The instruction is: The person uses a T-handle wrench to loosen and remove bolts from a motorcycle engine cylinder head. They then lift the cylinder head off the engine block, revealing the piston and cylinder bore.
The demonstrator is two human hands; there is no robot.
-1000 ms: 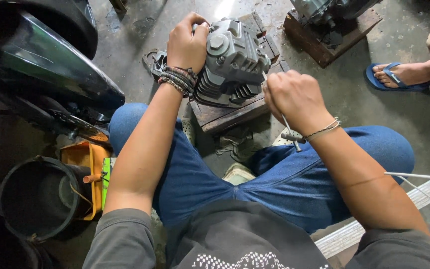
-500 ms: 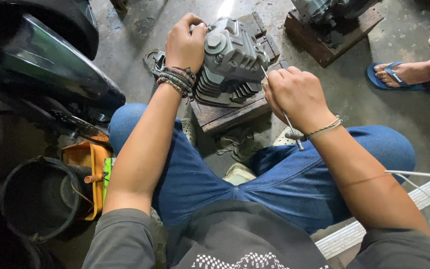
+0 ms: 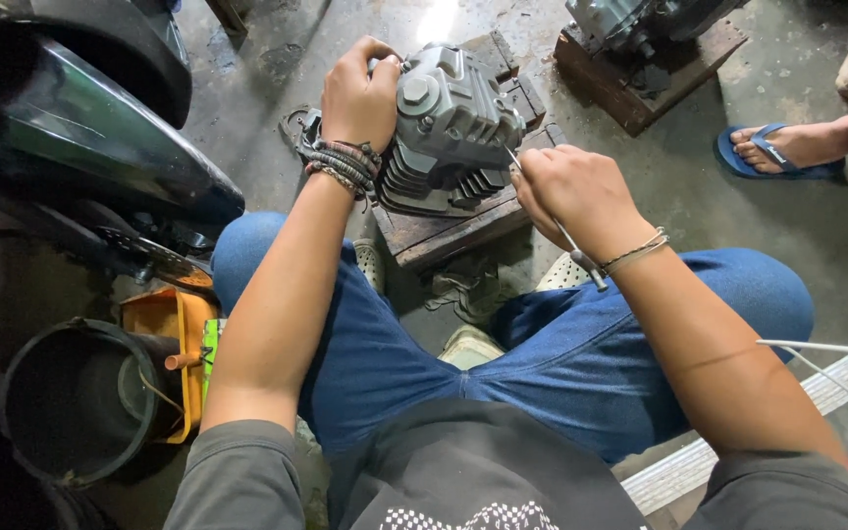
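A grey finned engine cylinder head (image 3: 453, 128) rests tilted on a worn wooden block (image 3: 444, 231) on the concrete floor, between my knees. My left hand (image 3: 360, 93) grips its upper left side and steadies it; beaded bracelets circle that wrist. My right hand (image 3: 571, 191) is closed on a thin metal tool (image 3: 581, 257) whose tip touches the head's right edge, its handle end sticking out below my wrist.
A dark motorcycle body (image 3: 100, 128) fills the left. A black bucket (image 3: 61, 402) and an orange tray (image 3: 174, 344) sit below it. Another engine part on a wooden block (image 3: 640, 49) stands at the back right. Another person's foot in a blue sandal (image 3: 782, 152) is at right.
My right hand has shifted slightly on the tool at the head's right edge. My left hand keeps its grip.
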